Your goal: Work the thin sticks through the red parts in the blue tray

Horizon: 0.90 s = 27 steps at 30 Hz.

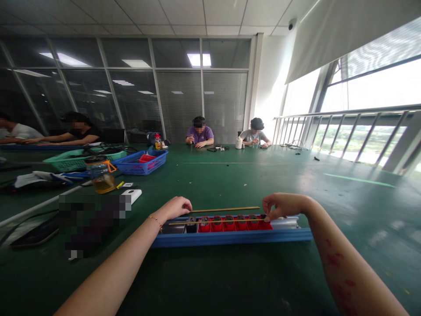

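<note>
A long blue rail tray lies across the table in front of me, with a row of red holders carrying dark pieces, and a black holder at their left end. Over the row runs a thin yellowish strip. My right hand has its fingertips closed on this strip's right end. Beyond the tray, a second thin strip extends rightward from my left hand, whose curled fingers meet its left end. The fingertips partly hide both contact points.
Left of the tray are a jar of amber liquid, a blue basket, a green basket and a white-ended object. Several people sit around the table, two at the far edge near a light-coloured jug.
</note>
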{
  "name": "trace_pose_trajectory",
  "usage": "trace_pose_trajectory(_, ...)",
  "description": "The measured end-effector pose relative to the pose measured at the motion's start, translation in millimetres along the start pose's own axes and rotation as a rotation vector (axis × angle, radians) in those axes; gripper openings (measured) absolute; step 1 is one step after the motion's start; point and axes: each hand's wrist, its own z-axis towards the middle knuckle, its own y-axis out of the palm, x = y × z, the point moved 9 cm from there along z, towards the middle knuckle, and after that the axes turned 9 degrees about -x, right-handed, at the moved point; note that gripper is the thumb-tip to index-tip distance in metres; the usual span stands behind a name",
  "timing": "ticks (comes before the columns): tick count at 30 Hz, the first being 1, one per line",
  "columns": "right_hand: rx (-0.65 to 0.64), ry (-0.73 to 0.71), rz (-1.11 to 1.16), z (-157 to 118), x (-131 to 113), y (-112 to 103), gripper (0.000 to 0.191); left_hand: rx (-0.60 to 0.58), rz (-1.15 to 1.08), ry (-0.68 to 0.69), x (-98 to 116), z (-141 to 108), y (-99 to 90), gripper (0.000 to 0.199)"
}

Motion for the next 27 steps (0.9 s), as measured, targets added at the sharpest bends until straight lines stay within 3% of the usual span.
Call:
trace_pose_trajectory(4,-0.047,0.056,-0.018,5,7,8,0.042,-0.007,-0.013,0.006,-2,1,1.5,0.020)
trace_pose_trajectory(9,-0.015,-0.017,-0.008,0,-4,2,0.039,-0.013,-0.020,0.006,-1,0,1.2,0.021)
trace_pose_trajectory(15,0.202,-0.086,-0.128,-24,-19,-25,0.029,-0.009,-0.030,0.006,-1,-1,1.1,0.020)
trace_pose_trajectory(22,0.458,0.009,-0.155,-50,12,-58,0.035,-0.020,-0.048,-0.015,-3,0,2.6,0.020)
trace_pose_trajectory(27,0.603,0.066,-0.314,-38,14,-67,0.030,-0.008,-0.049,-0.004,-5,2,2.9,0.020)
